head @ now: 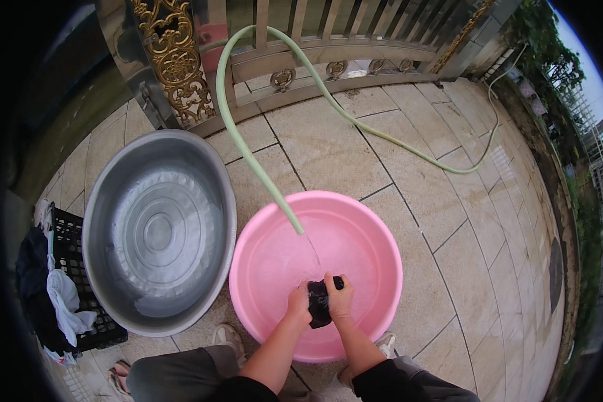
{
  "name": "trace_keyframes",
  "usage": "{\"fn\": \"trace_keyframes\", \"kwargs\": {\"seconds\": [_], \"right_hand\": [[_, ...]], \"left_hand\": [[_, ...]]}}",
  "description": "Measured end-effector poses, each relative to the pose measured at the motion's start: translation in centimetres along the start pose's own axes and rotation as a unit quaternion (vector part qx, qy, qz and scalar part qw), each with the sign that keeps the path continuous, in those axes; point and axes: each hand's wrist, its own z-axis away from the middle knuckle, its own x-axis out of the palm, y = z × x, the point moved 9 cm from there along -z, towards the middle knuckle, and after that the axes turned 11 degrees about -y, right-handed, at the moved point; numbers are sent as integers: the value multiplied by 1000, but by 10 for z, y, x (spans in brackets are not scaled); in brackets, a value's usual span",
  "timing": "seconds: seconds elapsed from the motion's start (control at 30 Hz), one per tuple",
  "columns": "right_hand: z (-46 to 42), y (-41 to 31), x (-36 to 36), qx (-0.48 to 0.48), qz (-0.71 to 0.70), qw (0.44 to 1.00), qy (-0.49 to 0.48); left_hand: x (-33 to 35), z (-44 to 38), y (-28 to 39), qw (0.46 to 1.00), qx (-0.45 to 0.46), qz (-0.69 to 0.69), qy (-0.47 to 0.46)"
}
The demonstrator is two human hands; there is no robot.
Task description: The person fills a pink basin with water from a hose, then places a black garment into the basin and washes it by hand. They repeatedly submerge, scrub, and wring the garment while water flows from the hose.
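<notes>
A round pink plastic basin point(352, 207) with water in it stands on the paving in front of me. Over its near half, my left hand point(299, 303) and my right hand point(339, 296) grip a bunched wet black cloth point(319, 304) between them, one at each side. The cloth's exact kind cannot be told. A pale green hose point(261, 173) hangs over the basin's far rim, and a thin stream of water runs from its end towards the cloth. Touching or close beside the pink basin on the left is a large grey basin point(158, 238) holding water.
Left of the grey basin, a black plastic crate point(73, 261) holds dark clothes and a white cloth point(65, 304). A metal gate point(331, 55) with gold ornament stands beyond. The hose curves across stone paving point(407, 221). Another person's sandalled foot point(120, 377) shows at lower left.
</notes>
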Motion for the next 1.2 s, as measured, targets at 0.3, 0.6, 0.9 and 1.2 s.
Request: {"fn": "trace_keyframes", "kwargs": {"seconds": [0.3,0.6,0.9,1.2], "right_hand": [[-19,87,-14,133,221,965,-49],[-6,83,13,127,263,956,-33],[4,1,33,-6,279,957,-76],[9,57,45,-2,442,804,-397]], "left_hand": [[-52,-1,43,854,101,-448,244],[-75,-16,4,949,-39,-241,197],[-52,-10,0,994,-20,-78,78],[-32,0,58,762,92,-629,123]]}}
